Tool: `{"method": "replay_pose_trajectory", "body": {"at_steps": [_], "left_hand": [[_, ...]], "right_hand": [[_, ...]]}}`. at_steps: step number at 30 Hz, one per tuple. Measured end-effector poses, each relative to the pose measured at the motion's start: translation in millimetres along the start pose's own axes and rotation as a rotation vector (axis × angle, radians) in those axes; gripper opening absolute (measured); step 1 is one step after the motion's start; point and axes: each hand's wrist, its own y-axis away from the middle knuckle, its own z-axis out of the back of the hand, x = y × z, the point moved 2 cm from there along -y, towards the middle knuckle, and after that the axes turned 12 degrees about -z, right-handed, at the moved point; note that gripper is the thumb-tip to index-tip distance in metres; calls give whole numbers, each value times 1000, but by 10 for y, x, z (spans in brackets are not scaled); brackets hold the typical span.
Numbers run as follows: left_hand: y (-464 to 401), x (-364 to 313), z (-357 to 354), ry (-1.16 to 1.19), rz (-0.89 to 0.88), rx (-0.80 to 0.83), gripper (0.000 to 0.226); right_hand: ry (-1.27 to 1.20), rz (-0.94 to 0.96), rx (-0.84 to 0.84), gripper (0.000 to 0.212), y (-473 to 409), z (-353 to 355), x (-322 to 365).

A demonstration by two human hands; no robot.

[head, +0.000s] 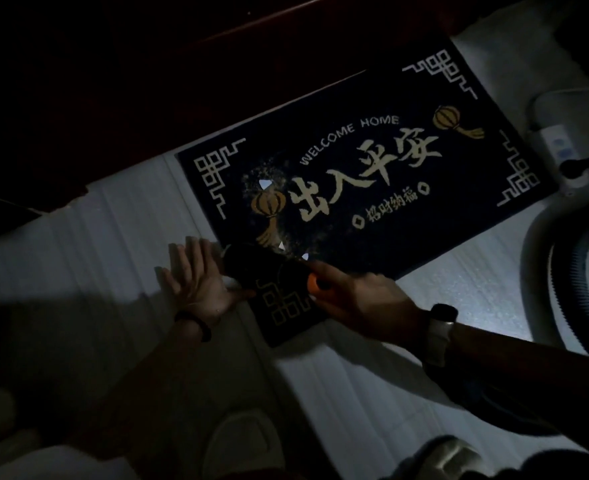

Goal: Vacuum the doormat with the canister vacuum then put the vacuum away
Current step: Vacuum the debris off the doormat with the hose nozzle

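- Nearest the camera, along the bottom edge of the frame, a pale slipper toe (pixel 242 441) shows in deep shadow on the light floor (pixel 372 393).
- The right hand (pixel 357 299) reaches in from the lower right, a watch (pixel 440 329) on its wrist. Its fingers are closed on the near corner of the doormat (pixel 372 161), which is lifted and folded over so that the corner's gold fret pattern faces up at lower centre.
- The left hand (pixel 196 275) lies at centre left, with a dark bead bracelet (pixel 194 323) on the wrist. It is released, fingers straight and spread, resting against the raised fold of the mat without gripping it.
- Beyond the hands the rest of the doormat lies flat, running diagonally from centre left to upper right, against a dark threshold (pixel 113 98).
- Pale grit and a few white scraps (pixel 264 184) sit on the mat around the left lantern and near the lifted corner, so by my reading the vacuuming is not done.
- At the right edge the canister vacuum (pixel 556 147) and its ribbed hose (pixel 563 289) sit on the floor, unheld; neither hand is near them.
- Judged from this, the mat is being handled before cleaning; vacuuming and putting the machine away are both left.
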Motion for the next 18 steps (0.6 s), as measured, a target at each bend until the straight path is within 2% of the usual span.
{"method": "replay_pose_trajectory", "body": {"at_steps": [4, 9, 13, 15, 18], "left_hand": [[-82, -101, 108, -41, -92, 23, 127], [-212, -116, 160, -118, -99, 128, 131], [-225, -100, 161, -145, -104, 125, 133], [-223, -90, 159, -132, -89, 127, 132], [-202, -85, 157, -105, -79, 143, 131]], "right_hand": [[-26, -48, -59, 59, -238, 139, -87], [-32, -210, -203, 58, -391, 368, -259], [43, -58, -103, 56, -266, 34, 53], [33, -29, -113, 53, -282, 27, 48], [-125, -233, -232, 53, -483, 392, -341]]}}
